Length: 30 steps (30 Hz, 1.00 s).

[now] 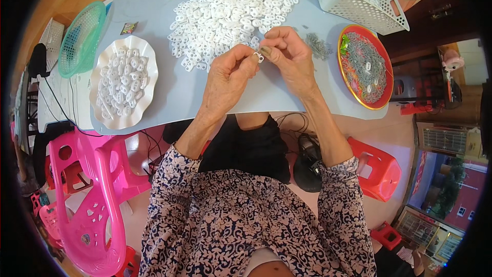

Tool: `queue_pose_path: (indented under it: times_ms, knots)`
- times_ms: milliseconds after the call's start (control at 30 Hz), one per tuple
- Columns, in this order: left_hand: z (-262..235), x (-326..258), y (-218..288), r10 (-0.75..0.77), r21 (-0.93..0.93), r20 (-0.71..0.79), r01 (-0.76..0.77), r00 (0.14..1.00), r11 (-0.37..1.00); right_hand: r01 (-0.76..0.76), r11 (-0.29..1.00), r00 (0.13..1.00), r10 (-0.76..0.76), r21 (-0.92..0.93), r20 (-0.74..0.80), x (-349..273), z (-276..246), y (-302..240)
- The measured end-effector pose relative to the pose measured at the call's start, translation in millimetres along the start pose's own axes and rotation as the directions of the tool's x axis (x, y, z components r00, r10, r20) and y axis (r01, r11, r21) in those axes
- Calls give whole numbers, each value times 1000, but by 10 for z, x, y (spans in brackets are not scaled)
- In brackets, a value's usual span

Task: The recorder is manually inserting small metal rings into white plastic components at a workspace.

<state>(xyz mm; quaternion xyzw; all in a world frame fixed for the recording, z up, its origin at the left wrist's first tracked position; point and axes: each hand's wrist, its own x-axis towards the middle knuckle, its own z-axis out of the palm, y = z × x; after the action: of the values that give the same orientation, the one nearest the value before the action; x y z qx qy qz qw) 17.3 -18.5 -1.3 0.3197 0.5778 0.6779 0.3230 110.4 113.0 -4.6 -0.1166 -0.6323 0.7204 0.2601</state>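
Observation:
Near the front edge of the grey table (179, 103), my left hand (228, 78) and my right hand (292, 62) meet at the fingertips. Between them is a small white plastic piece (260, 57) with holes, pinched by thumb and finger on both sides. Whether a small metal part is also in my right fingers cannot be made out. Just beyond my hands spreads a big heap of white oval plastic pieces (233, 13). Close to my right hand lies a small pile of grey metal bits (319, 46), too fine to name surely.
A white scalloped dish (148, 66) of white pieces stands left, a red gold-rimmed tray (388, 84) of metal bits right. Behind are a white perforated basket (359, 5) and a green basket (82, 46). A pink chair (110, 195) and red stool (379, 169) flank me.

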Motion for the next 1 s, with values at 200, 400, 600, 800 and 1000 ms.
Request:
queue_pose_path:
  times_ms: [200, 400, 600, 800, 1000]
  knots:
    - [13, 2, 10, -9, -12, -4, 9, 1000, 1000, 43, 998, 999, -43, -43, -6, -8, -12, 14]
    - [15, -27, -4, 35, 127, -23, -32, 999, 991, 94, 989, 996, -93, -111, 11, -27, 28, -23]
    - [7, -15, 22, 33, 101, 15, -35, 999, 994, 42, 986, 999, -40, -160, 13, -39, 6, -86]
    - [7, -2, 5, 28, 47, 46, -30, 999, 998, 51, 982, 998, -44, -183, 45, -8, -23, -68]
    - [45, 4, 45, 119, 129, 9, -119, 993, 984, 60, 975, 998, -60, -213, 8, -22, 25, -108]
